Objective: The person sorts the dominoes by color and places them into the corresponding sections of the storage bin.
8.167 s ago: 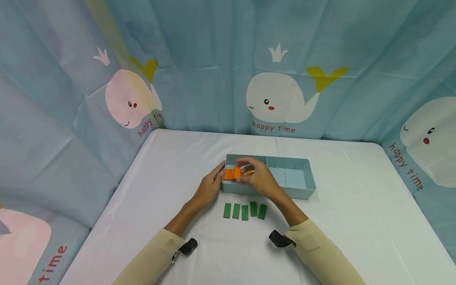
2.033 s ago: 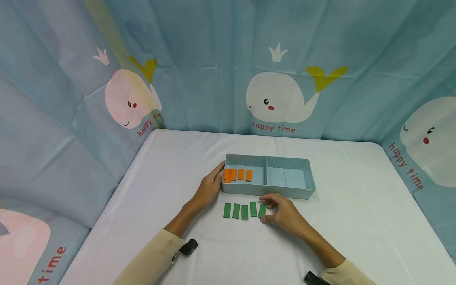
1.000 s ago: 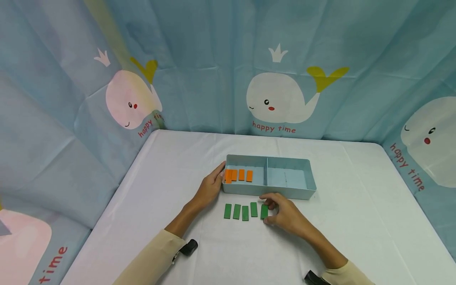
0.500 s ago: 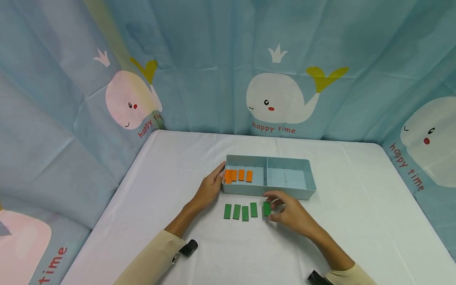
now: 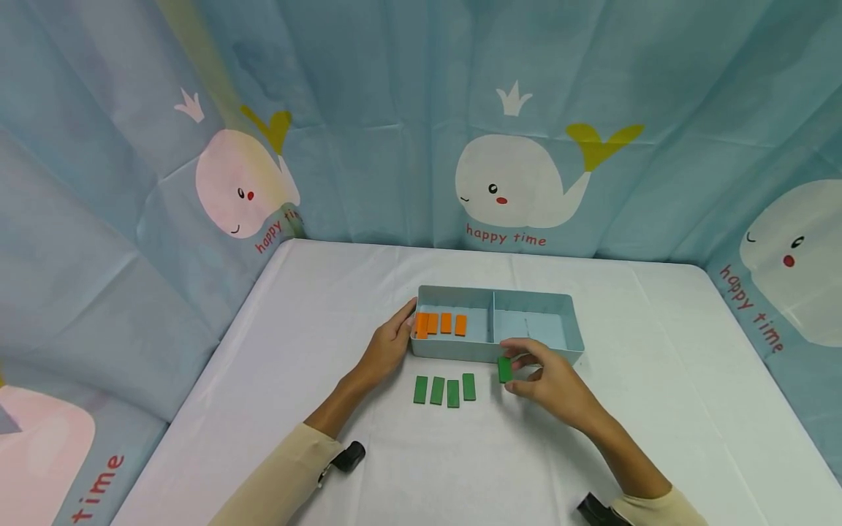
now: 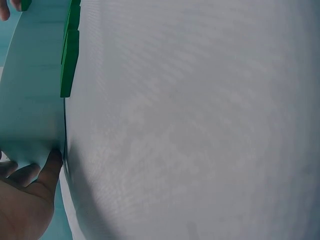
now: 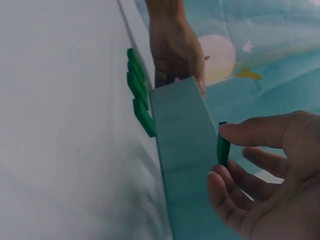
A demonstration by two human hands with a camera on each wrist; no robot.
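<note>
My right hand (image 5: 552, 383) pinches a flat green domino-shaped block (image 5: 504, 370) between thumb and fingertips. It holds this block upright, close to the front wall of a pale blue two-compartment box (image 5: 460, 351); in the right wrist view the block (image 7: 223, 145) appears beside the box's upper edge. At the box's left end, my left hand (image 5: 387, 347) rests with fingers extended along the wall, its fingertips (image 6: 52, 156) touching that end in the left wrist view. Several orange blocks (image 5: 446, 324) sit in the left compartment, the leftmost overlapping its neighbour.
Several more green blocks (image 5: 437, 391) lie in a loose row on the white tablecloth (image 5: 408, 467), in front of the box's left half. A divider (image 5: 493, 318) splits the box. Behind the table hangs a blue curtain (image 5: 381, 168) with whale prints.
Earlier my right hand was among the orange blocks. Since then it has taken the rightmost green block from the row, lifted it and moved right and toward the box. My left hand stays put.
</note>
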